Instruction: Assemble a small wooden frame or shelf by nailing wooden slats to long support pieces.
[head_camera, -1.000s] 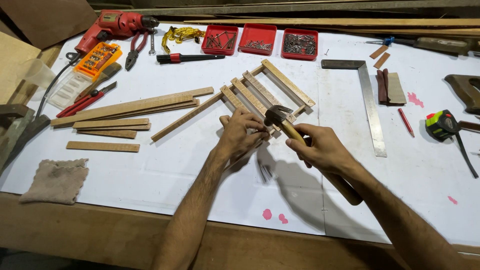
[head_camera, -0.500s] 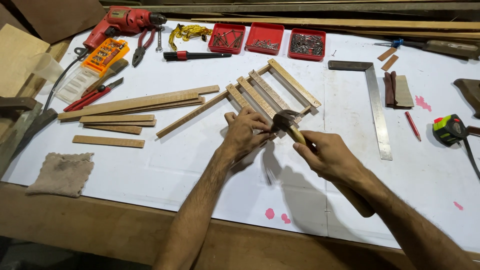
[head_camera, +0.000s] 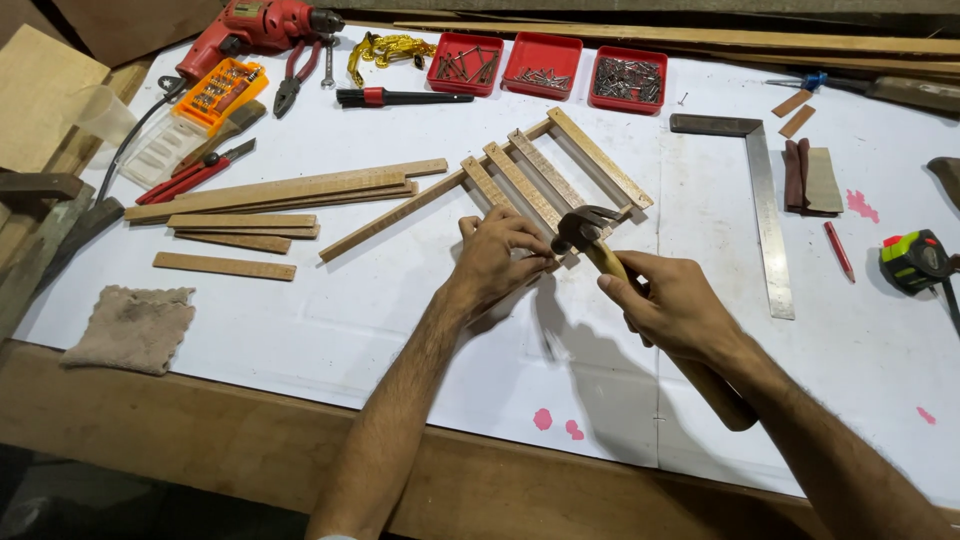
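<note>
Wooden slats joined into a small ladder-like frame (head_camera: 545, 175) lie on the white-covered bench (head_camera: 300, 320), just beyond both hands and touching the left one. The left hand (head_camera: 500, 255) rests on the near end of the frame, its fingertips (head_camera: 535, 262) pinched together at the edge of a slat; whatever they hold is too small to make out. The right hand (head_camera: 675, 300) is closed around the wooden handle of a claw hammer (head_camera: 600, 245), whose metal head sits right beside the left fingertips, over the near end of the frame.

Left of the left hand, loose wooden strips (head_camera: 260, 195) lie in a rough stack, with a grey cloth (head_camera: 135, 325) nearer the bench's front edge. Beyond the hands, three red trays (head_camera: 545, 65) of nails and screws stand in a row, with a black brush (head_camera: 400, 97) beside them and a red drill (head_camera: 255, 30) further left. To the right of the right hand lie a steel square (head_camera: 765, 200), a red pencil (head_camera: 838, 250) and a tape measure (head_camera: 915, 260).
</note>
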